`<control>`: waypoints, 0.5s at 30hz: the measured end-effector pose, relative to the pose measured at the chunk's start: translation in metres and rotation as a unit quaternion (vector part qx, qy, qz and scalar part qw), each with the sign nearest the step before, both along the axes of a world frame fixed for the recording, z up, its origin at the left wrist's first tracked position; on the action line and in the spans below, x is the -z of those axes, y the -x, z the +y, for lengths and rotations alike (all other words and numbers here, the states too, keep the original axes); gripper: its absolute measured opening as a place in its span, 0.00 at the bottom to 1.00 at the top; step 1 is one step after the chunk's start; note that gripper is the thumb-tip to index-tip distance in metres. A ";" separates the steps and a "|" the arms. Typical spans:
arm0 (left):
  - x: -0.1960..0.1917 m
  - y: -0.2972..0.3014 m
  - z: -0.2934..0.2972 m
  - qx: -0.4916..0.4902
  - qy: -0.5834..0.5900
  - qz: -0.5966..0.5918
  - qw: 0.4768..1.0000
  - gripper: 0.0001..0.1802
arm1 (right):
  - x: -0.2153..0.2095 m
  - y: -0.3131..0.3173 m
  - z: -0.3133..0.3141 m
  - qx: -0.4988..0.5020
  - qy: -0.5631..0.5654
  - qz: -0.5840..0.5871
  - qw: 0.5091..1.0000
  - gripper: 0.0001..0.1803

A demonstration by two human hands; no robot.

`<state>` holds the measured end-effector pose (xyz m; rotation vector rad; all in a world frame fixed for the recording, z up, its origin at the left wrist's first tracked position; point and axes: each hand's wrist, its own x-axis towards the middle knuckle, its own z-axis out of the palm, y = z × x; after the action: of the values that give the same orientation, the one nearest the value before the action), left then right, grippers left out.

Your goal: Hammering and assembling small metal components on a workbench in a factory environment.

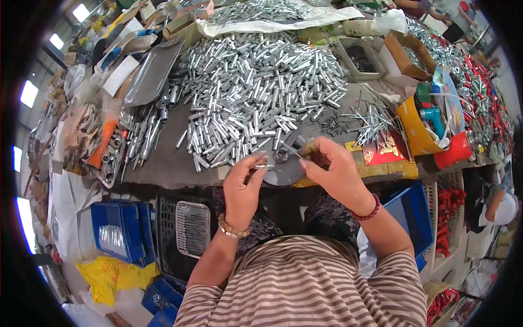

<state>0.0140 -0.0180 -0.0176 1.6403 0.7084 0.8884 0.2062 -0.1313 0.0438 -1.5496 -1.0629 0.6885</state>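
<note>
A short silver metal tube (263, 166) is pinched between the thumb and fingers of my left hand (243, 188). My right hand (336, 173) pinches a thin metal rod (292, 150), its tip pointing left over a small dark fixture (281, 156) at the bench edge. The two hands are apart, on either side of the fixture's rounded dark plate (284, 175). Beyond them spreads a large pile of silver metal tubes (256, 87). Small dark springs (333, 125) and a heap of thin metal rods (376, 121) lie near my right hand.
Hand tools (144, 136) and an orange-handled tool (103, 143) lie at the left. A yellow container (417, 128) and red cylinder (453, 158) stand at the right. Below the bench are blue trays (117, 229), a black crate (166, 234) and a blue bin (411, 215).
</note>
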 end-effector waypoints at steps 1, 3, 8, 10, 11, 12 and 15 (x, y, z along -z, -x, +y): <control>-0.002 0.002 0.001 -0.005 0.000 0.002 1.000 0.18 | 0.003 0.004 0.003 -0.005 0.000 0.002 1.000 0.09; -0.010 0.006 0.004 -0.014 -0.140 0.114 0.984 0.16 | 0.013 0.008 0.008 -0.011 -0.041 0.195 0.980 0.08; -0.015 0.009 0.006 -0.020 -0.215 0.109 0.970 0.13 | 0.026 0.013 0.012 -0.004 -0.032 0.082 0.996 0.08; -0.018 0.010 0.005 -0.044 -0.242 0.166 0.955 0.10 | 0.027 0.016 0.011 -0.001 -0.004 0.171 0.985 0.08; -0.020 0.010 0.005 -0.044 -0.241 0.166 0.955 0.10 | 0.028 0.016 0.010 0.002 0.011 0.155 0.988 0.07; -0.021 0.009 0.005 -0.035 -0.237 0.169 0.956 0.10 | 0.029 0.016 0.010 0.007 0.026 0.139 0.990 0.07; -0.021 0.010 0.005 -0.009 -0.216 0.182 0.959 0.09 | 0.024 0.011 0.004 -0.002 -0.010 -0.153 0.988 0.06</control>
<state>0.0042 -0.0131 0.0034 2.2296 0.8178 0.7972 0.1954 -0.1270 0.0198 -1.6713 -1.2949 0.4495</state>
